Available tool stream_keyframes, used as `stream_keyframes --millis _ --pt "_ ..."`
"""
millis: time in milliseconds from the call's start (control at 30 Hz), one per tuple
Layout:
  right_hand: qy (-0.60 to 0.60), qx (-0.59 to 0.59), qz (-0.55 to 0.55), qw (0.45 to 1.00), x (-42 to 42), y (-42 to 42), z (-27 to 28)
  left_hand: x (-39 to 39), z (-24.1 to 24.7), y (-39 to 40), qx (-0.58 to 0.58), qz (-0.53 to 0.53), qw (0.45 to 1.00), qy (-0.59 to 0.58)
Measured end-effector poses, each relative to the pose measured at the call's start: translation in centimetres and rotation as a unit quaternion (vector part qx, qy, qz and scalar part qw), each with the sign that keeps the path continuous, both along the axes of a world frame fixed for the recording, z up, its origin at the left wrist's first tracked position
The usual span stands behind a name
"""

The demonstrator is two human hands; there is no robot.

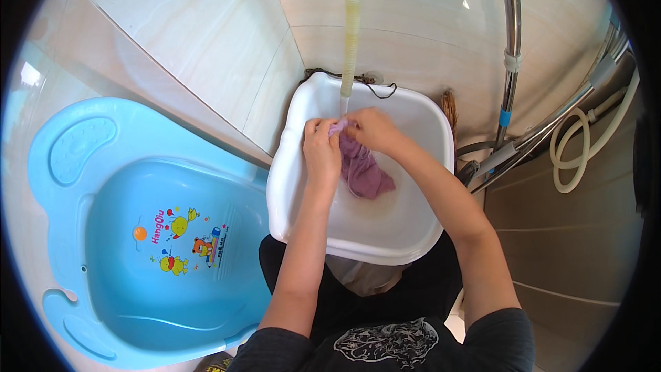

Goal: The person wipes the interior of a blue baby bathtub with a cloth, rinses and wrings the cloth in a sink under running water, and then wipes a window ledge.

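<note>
A wet mauve cloth hangs from my two hands into a white plastic basin. Its lower end rests on the basin's floor. My left hand grips the top of the cloth near the basin's left side. Just to its right, my right hand pinches the same bunched part; its fingertips are partly hidden and slightly blurred. Directly above both hands, a yellowish ribbed hose points down, with what looks like water running from its end.
A light blue plastic baby bathtub with cartoon prints stands at left, close to the basin. Tiled walls rise behind. On the right are chrome poles, a looped cream hose and a brush-like bundle of bristles.
</note>
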State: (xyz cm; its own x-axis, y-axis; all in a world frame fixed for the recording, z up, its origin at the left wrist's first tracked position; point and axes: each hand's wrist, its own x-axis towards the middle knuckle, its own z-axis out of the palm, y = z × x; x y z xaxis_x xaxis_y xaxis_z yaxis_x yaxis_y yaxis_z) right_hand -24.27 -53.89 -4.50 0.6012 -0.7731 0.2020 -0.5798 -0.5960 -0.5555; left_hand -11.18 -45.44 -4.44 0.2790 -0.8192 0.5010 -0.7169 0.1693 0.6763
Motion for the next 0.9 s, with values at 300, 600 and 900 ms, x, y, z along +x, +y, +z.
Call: stream_keyframes --millis 300,600,900 --pt "-0.444 0.556 -0.167 0.683 3.4 0.8 -1.8 -0.7 -2.4 -0.7 0.166 -0.111 0.879 0.433" --pt "-0.514 0.448 -0.246 0.689 5.0 3.5 -3.2 -2.2 -5.2 -2.3 0.243 -0.094 0.552 0.792" --pt "-0.246 0.108 -0.211 0.94 4.7 8.7 -0.5 -0.2 -8.1 -2.4 0.188 -0.18 0.562 0.785"
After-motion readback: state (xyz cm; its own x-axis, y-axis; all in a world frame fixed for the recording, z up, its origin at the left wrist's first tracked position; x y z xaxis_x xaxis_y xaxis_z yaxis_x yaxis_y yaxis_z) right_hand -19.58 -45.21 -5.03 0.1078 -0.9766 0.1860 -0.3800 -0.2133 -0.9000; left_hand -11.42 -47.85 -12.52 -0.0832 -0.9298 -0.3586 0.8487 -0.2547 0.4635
